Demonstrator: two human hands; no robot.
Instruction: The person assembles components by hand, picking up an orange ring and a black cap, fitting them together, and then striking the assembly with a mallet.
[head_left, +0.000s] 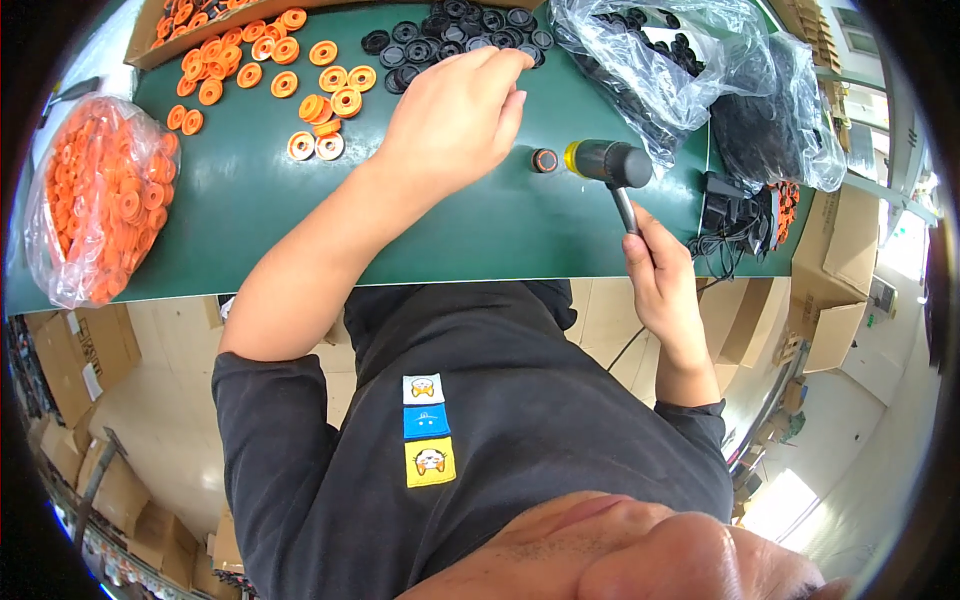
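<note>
My left hand [455,118] reaches over the table to the near edge of a pile of black plastic discs [440,35]. Its fingers are bent, with the thumb apart from them, and the index fingertip is beside a black disc. No held piece shows in it. In my right hand [660,275] is the handle of a mallet [606,162], its head black with a yellow face on the left. Just left of that yellow face stands a small round black-and-orange part [544,160] on the green table [480,235]. The mallet head is slightly apart from it.
Orange wheel-shaped pieces [284,84] lie scattered at the back left, by a cardboard box [150,45]. A clear bag of orange pieces [105,200] sits at the left edge. Plastic bags with black parts [680,75] fill the back right. A black device with cables [735,215] lies right.
</note>
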